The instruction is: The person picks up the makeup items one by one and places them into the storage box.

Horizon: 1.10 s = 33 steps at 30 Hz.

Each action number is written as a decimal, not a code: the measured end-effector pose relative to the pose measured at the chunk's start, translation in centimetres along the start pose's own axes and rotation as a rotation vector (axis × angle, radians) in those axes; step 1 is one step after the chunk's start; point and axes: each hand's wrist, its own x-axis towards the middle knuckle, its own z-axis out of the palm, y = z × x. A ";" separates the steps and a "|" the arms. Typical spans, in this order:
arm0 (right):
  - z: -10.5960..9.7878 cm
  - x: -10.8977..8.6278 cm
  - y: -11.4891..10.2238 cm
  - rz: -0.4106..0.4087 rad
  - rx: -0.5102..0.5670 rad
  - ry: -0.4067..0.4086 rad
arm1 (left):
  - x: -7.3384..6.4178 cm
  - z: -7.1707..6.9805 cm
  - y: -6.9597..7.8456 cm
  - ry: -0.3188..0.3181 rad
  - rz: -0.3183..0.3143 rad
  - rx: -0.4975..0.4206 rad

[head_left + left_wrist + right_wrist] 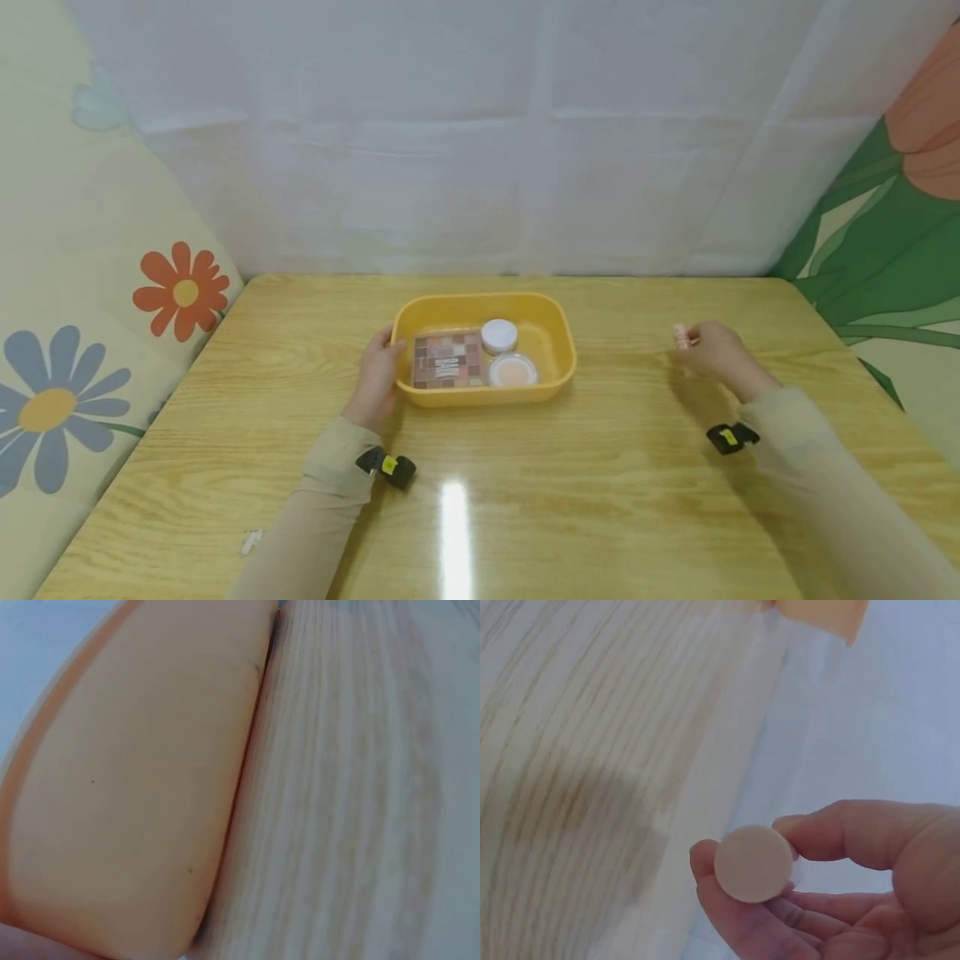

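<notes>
A yellow rectangular bin (561, 368) with rounded corners stands on the table, my left hand (373, 379) gripping its left end with the thumb over the rim. Inside lie a chequered makeup palette (447, 362), a white-lidded round jar (498, 335) and a round case with a pale peach centre (513, 372). To the right of the bin, my right hand (718, 353) pinches a small pinkish cylinder (681, 337) between thumb and fingers, above the tabletop. Its flat round pale end (754, 864) faces the right wrist camera. The left wrist view is filled mostly by the bin's outer wall (135, 772).
The wooden table (615, 500) ends at the back against a white cloth (487, 167). Flower-printed cloths hang on both sides. A small white piece (251, 542) lies at the front left, beside the left sleeve (300, 517).
</notes>
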 end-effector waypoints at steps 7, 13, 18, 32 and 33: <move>-0.4 -0.8 -1.0 0.005 0.054 0.006 | 0.1 0.0 0.0 -0.008 0.011 -0.007; -0.7 -1.5 -2.0 0.010 0.067 0.033 | 0.3 -0.2 -0.1 -0.009 0.003 -0.007; -0.7 -1.9 -2.8 0.018 0.083 0.035 | 0.3 -0.2 -0.1 -0.010 0.004 -0.003; -0.5 -2.7 -3.8 0.007 0.104 0.034 | 0.1 -0.1 0.0 -0.007 -0.007 0.000; -0.5 -2.8 -3.9 0.011 0.104 0.031 | 0.1 -0.1 0.0 -0.007 -0.008 0.001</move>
